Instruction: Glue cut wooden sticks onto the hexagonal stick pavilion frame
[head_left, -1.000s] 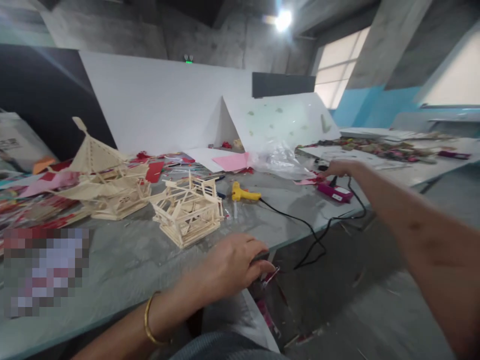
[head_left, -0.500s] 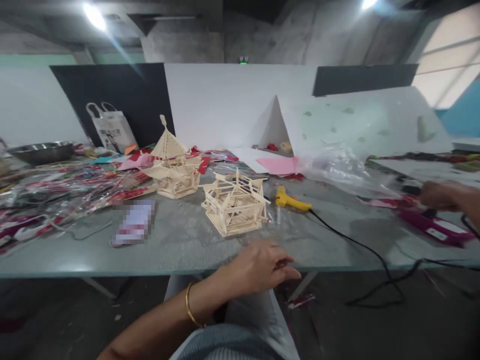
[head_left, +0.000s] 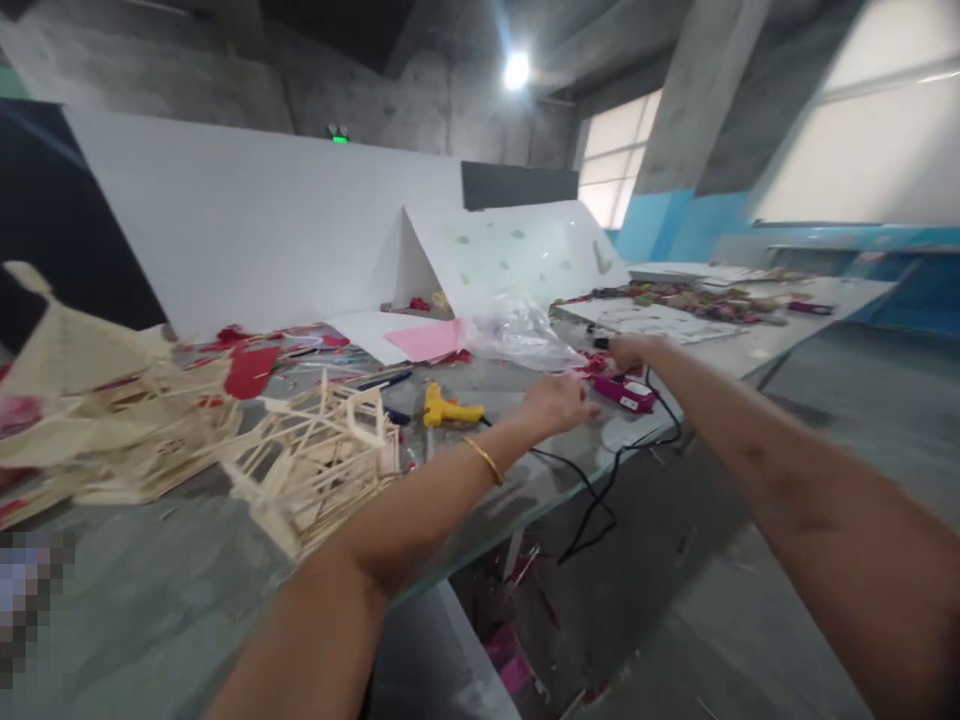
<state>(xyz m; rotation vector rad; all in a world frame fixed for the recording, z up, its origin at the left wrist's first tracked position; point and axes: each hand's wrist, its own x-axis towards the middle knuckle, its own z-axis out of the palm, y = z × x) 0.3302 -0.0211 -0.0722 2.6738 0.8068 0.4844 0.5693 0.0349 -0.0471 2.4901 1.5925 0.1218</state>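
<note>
Lying just below your right hand [head_left: 634, 350], the purple power strip [head_left: 624, 393] sits near the edge of the table [head_left: 187, 590], probably so the black cable [head_left: 679, 425] can hang. I cannot tell whether that hand grips anything. Your left hand [head_left: 556, 403], loosely curled and seemingly empty, is near the strip. Left of it lies the yellow hot-glue gun [head_left: 450, 409], presumably placed within reach beside the wooden-stick model [head_left: 319, 470].

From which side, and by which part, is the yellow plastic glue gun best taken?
Probably take the yellow plastic glue gun by its handle, from the right and above: the handle points right, with the black cord leaving its end, while the body lies left.
</note>
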